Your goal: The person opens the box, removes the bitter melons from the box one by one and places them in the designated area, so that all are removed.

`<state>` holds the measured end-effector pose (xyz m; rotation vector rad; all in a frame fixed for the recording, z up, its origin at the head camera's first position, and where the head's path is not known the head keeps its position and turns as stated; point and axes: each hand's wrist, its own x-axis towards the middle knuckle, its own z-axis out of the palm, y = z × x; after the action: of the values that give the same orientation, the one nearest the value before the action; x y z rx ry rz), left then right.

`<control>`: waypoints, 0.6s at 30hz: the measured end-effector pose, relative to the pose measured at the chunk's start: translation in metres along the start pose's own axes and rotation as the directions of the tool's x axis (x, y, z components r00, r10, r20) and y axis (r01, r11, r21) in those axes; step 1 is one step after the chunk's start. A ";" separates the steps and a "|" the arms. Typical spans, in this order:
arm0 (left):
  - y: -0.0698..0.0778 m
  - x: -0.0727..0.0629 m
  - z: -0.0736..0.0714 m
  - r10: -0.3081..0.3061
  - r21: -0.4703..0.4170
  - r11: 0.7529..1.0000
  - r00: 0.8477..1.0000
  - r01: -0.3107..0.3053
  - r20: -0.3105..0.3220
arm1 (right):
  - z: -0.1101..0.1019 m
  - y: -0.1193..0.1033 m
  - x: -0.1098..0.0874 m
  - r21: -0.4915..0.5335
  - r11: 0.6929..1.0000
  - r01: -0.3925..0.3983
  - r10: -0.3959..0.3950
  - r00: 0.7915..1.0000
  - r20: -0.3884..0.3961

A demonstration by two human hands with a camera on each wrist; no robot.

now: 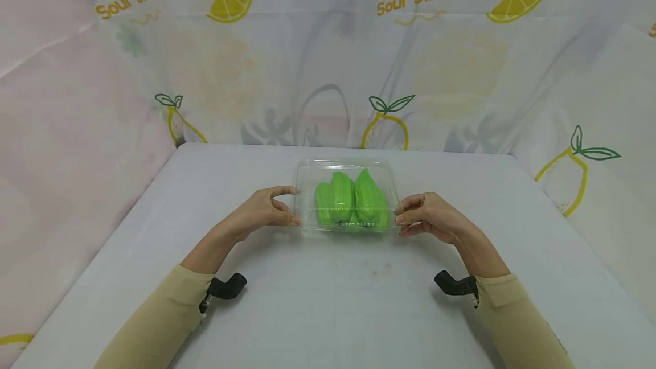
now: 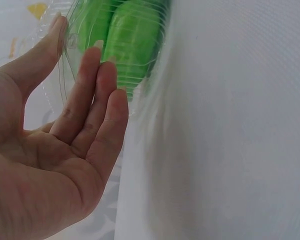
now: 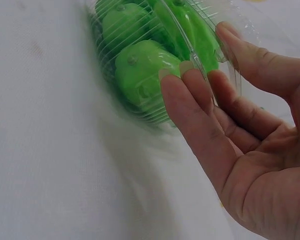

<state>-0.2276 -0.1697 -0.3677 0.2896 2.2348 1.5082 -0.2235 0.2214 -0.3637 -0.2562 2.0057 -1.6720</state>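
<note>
A clear plastic clamshell box [image 1: 307, 175], its lid down, sits toward the far side of the table. Several bright green, ridged fruits with pointed ends [image 1: 340, 195] lie inside it; their kind is not clear. My left hand [image 1: 263, 208] pinches the box's left rim, and in the left wrist view the thumb [image 2: 60, 37] is on the lid edge with the fingers against the side wall. At the right front corner, my right hand [image 1: 427, 215] pinches the rim between thumb and fingers. The right wrist view shows its fingertips [image 3: 175, 85] along the ribbed wall.
A white cloth covers the table [image 1: 328, 300]. Behind it hangs a lemon-printed curtain [image 1: 318, 56], with more fabric along both sides. A black wrist mount [image 1: 228, 286] juts from the left sleeve, and another black mount [image 1: 455, 283] from the right sleeve.
</note>
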 end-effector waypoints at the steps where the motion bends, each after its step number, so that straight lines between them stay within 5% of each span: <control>1: 0.000 0.000 0.000 -0.005 0.000 1.000 1.000 0.005 -0.006 | 0.000 0.000 0.000 0.001 1.000 0.000 0.000 1.000 0.001; 18: 0.002 -0.002 0.001 -0.005 0.086 0.996 0.999 0.009 -0.044 | 0.000 0.000 0.000 0.001 1.000 0.001 -0.001 1.000 0.007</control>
<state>-0.2258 -0.1685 -0.3658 0.2769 2.3370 1.4296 -0.2234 0.2218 -0.3637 -0.2623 1.9999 -1.6713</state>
